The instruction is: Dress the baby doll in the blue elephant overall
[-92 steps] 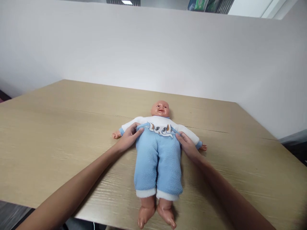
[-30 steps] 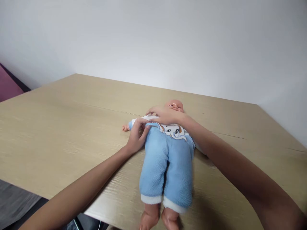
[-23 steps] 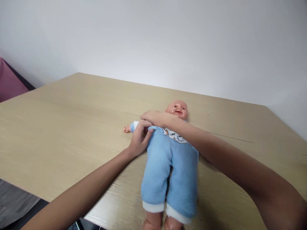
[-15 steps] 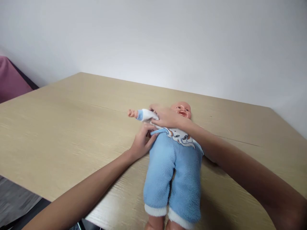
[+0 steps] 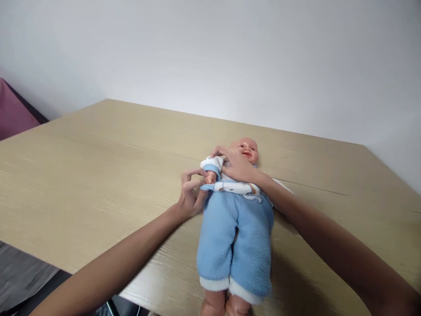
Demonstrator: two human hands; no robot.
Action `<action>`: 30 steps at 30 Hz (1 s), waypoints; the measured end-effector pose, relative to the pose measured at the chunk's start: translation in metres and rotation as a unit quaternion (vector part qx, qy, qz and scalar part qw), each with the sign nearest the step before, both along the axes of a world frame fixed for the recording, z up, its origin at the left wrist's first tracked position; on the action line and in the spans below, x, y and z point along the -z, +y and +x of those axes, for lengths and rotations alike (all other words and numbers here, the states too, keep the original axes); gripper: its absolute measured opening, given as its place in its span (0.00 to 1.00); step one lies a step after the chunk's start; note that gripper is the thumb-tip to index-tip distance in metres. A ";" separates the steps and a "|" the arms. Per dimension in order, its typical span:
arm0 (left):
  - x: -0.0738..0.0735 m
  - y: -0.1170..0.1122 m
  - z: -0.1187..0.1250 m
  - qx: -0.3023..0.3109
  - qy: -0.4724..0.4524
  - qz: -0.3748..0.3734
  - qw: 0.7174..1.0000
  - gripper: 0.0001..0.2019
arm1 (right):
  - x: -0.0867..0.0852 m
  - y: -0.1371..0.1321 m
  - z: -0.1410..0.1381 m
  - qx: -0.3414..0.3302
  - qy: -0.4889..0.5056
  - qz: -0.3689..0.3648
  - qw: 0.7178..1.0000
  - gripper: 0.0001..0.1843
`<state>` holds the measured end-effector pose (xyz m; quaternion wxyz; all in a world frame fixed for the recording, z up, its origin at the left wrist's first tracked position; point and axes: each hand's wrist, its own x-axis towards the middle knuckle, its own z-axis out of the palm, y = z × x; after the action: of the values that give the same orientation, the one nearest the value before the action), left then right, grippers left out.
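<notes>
A baby doll (image 5: pixel 247 146) lies on its back on the table, feet towards me. It wears fuzzy blue overalls (image 5: pixel 219 237) with white leg cuffs and a white top with blue sleeve cuffs. My left hand (image 5: pixel 192 191) is closed on the blue edge of the overalls' bib at the doll's side, its fingertips by the doll's small hand (image 5: pixel 211 177). With my right hand (image 5: pixel 235 164) I grip the white sleeve (image 5: pixel 210 162) and bend the doll's arm down. The bib's printed front is folded over, and my right forearm hides part of the chest.
The light wooden table (image 5: pixel 98 175) extends to all sides, with a seam across it. A white wall (image 5: pixel 210 57) stands behind. Something pink (image 5: pixel 16 112) is at the far left, beyond the table edge.
The doll's arm, stretched out sideways before, is now bent down, its hand beside the bib's edge. The bib has folded down further. My right hand still lies at the sleeve.
</notes>
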<state>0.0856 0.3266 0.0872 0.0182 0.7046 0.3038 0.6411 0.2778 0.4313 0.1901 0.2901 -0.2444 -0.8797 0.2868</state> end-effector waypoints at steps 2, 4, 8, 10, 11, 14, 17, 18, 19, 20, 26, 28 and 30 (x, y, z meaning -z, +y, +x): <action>0.000 0.001 0.003 0.021 -0.076 -0.094 0.992 0.07 | 0.004 0.001 -0.002 -0.008 -0.007 -0.005 1.000 0.13; -0.001 0.002 0.005 0.036 -0.147 -0.192 0.970 0.11 | 0.005 0.001 -0.002 -0.016 -0.007 -0.037 0.999 0.09; -0.008 0.008 0.004 0.057 -0.206 -0.300 0.930 0.13 | -0.005 -0.010 0.009 0.006 0.007 -0.121 0.993 0.11; -0.009 0.013 0.003 0.084 -0.228 -0.330 0.912 0.15 | -0.011 -0.020 0.018 0.049 -0.030 -0.150 0.987 0.15; -0.009 0.015 0.003 0.100 -0.247 -0.345 0.900 0.16 | -0.013 -0.025 0.022 0.066 -0.058 -0.158 0.984 0.17; -0.004 0.024 0.004 0.147 -0.308 -0.411 0.845 0.22 | -0.012 -0.041 0.031 0.091 -0.108 -0.126 0.982 0.20; 0.002 0.032 0.003 0.166 -0.314 -0.467 0.810 0.27 | -0.001 -0.050 0.033 0.119 -0.052 -0.132 0.983 0.19; 0.003 0.034 0.003 0.167 -0.305 -0.472 0.810 0.27 | 0.003 -0.051 0.034 0.126 -0.015 -0.167 0.978 0.19; 0.003 0.037 0.001 0.168 -0.297 -0.472 0.813 0.27 | 0.008 -0.050 0.035 0.130 0.025 -0.210 0.969 0.19; 0.003 0.039 -0.001 0.171 -0.289 -0.472 0.815 0.26 | 0.012 -0.048 0.036 0.132 0.064 -0.254 0.956 0.20; -0.003 0.052 -0.008 0.184 -0.245 -0.476 0.824 0.25 | 0.030 -0.035 0.046 0.125 0.170 -0.396 0.893 0.25; -0.004 0.060 -0.005 0.182 -0.232 -0.478 0.827 0.25 | 0.032 -0.034 0.047 0.120 0.182 -0.407 0.887 0.27; -0.006 0.071 0.001 0.184 -0.216 -0.478 0.831 0.25 | 0.032 -0.034 0.047 0.112 0.192 -0.418 0.881 0.28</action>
<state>0.0861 0.3975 0.0934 0.5351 0.4946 0.4257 0.5365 0.3247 0.3972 0.1577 0.3545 -0.3795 -0.5723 0.6346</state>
